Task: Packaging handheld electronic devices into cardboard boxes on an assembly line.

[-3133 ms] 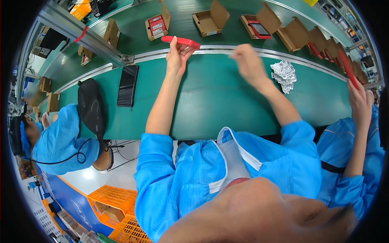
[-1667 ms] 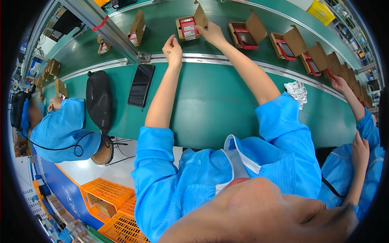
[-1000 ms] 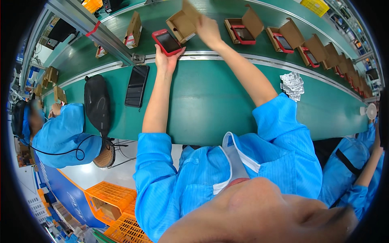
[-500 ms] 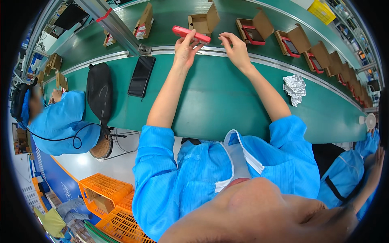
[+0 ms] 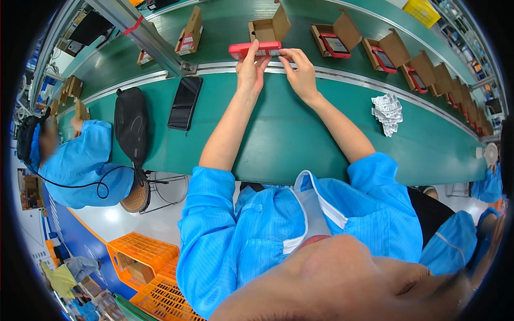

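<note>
My left hand (image 5: 249,72) is closed around a red handheld device (image 5: 240,51), held up over the metal rail at the far edge of the green table. Pale labels show on the side facing me. At its right end, the thumb and fingers of my right hand (image 5: 301,75) grip the device; any small item between them is too small to make out. Just beyond it, an open cardboard box (image 5: 261,30) stands with its lid raised, on the far green surface.
More open boxes (image 5: 326,40) holding red devices line the far surface to the right. On my table lie crumpled silvery packets (image 5: 386,114), a black phone (image 5: 185,104) and a black pouch (image 5: 131,125). A metal post (image 5: 144,35) rises at left. A co-worker (image 5: 85,166) sits left.
My right hand has moved left and now touches the device's right end. The device has turned nearly level, bringing its labelled side into view.
</note>
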Tool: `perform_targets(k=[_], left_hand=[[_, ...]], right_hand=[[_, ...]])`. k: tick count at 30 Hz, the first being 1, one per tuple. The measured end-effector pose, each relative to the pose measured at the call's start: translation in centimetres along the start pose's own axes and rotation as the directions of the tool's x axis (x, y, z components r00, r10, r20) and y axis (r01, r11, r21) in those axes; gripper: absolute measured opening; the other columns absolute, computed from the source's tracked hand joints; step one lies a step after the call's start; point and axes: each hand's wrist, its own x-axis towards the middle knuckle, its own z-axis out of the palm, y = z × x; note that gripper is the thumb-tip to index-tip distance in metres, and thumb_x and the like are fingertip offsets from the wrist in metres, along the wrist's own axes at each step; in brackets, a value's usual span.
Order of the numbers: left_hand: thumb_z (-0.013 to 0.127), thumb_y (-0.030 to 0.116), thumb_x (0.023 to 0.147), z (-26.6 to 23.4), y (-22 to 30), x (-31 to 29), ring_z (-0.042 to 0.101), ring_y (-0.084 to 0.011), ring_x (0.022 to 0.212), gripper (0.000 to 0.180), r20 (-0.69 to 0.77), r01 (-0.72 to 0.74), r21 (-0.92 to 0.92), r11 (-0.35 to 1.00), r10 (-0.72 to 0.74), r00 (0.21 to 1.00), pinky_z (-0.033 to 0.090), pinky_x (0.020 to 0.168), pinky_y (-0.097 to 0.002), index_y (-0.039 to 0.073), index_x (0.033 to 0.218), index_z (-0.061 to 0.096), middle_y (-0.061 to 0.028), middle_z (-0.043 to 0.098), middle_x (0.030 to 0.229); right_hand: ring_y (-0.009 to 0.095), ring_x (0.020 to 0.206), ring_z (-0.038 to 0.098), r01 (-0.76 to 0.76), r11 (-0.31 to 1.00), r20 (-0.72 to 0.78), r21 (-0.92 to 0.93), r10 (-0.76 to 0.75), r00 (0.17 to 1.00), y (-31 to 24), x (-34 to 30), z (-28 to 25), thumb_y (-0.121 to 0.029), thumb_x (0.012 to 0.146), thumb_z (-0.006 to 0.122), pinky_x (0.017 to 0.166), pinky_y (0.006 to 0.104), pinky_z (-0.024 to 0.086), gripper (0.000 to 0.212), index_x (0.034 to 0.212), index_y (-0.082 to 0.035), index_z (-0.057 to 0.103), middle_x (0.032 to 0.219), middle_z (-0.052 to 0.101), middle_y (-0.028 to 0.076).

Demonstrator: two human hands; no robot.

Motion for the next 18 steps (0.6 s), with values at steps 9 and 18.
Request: perform_targets(k=[9,18], left_hand=[[0.075,0.021,0.079,1.1,-0.9,-0.9,0.056,-0.0263,0.102,0.044,-0.063,-0.086,-0.025,0.996,0.084,0.994,0.051,0.091,-0.0396,-0.001,0.108,0.049,-0.0148,0.053,0.109],[0.074,0.02,0.079,0.6,-1.4,-0.7,0.056,-0.0245,0.102,0.043,-0.088,-0.055,-0.058,0.997,0.05,0.995,0.052,0.088,-0.0401,0.001,0.107,0.049,-0.0123,0.054,0.107]], right_hand=[[0.022,0.077,0.064,-0.017,0.999,-0.099,-0.028,0.015,0.995,0.6,0.5,1.3,-0.006,0.082,0.065,0.063,0.032,0.05,0.013,0.091,-0.001,0.058,0.088,0.061,0.009],[0.024,0.074,0.055,0.387,0.871,0.148,-0.304,-0.358,0.922,1.8,0.2,0.5,-0.007,0.079,0.063,0.069,0.035,0.039,0.011,0.083,-0.004,0.053,0.081,0.055,0.006]])
